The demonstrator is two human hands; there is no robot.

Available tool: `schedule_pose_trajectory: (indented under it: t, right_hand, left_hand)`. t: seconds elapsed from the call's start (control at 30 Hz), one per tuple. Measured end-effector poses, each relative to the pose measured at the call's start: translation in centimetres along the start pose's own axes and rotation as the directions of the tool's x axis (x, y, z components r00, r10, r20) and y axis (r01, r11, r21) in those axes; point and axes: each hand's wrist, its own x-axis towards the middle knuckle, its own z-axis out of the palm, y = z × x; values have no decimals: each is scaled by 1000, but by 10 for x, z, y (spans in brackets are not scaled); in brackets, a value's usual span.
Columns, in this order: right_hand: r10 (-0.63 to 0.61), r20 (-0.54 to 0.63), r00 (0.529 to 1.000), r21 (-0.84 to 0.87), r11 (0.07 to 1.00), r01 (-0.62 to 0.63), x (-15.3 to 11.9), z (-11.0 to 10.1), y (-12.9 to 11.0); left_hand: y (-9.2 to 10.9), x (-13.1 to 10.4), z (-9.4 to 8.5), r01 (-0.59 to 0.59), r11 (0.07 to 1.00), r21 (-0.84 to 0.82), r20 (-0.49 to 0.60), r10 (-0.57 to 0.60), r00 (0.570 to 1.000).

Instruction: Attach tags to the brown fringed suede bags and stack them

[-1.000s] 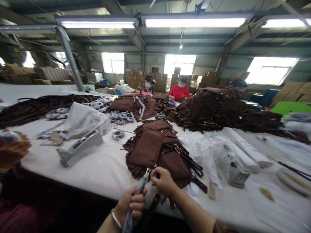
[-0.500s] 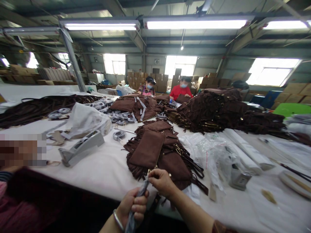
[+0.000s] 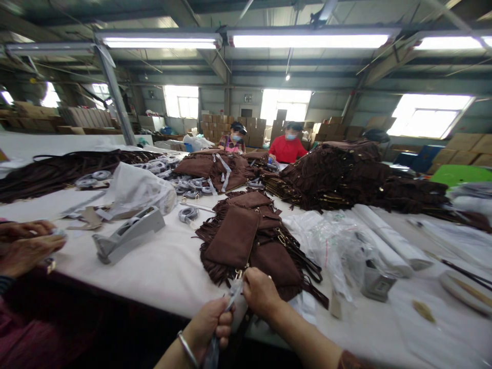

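My left hand, with a silver bangle at the wrist, is closed round a plastic-wrapped strap that hangs below the table edge. My right hand pinches the clear wrapping near the strap's upper end. Just beyond my fingers, a gold clasp lies by the corner of a flat brown pouch. This pouch rests on several fringed brown bags with gold fittings. Whether the clasp is hooked to the pouch I cannot tell.
A grey tape dispenser stands left, beside another person's hands. Coiled wrapped straps lie behind it. A tall pile of brown bags is at back right. Clear plastic bags lie right. Two people sit across the table.
My right hand has shifted slightly right, and more clear wrapping shows between my hands. My left hand has turned slightly. Across the table, a brown piece has left the red-clothed person's hands.
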Motion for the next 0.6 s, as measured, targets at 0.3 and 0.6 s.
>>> schedule_pose_trajectory:
  t: [0.3,0.6]
  right_hand:
    - [311,502,807,500,657,-564,-12,17,-1]
    - [426,317,848,502,683,-531,6,27,-4]
  left_hand:
    - [-10,-6,33,-219,880,421,-168,313,935]
    - [-4,-23,24,-14,999,-31,-8,14,1000]
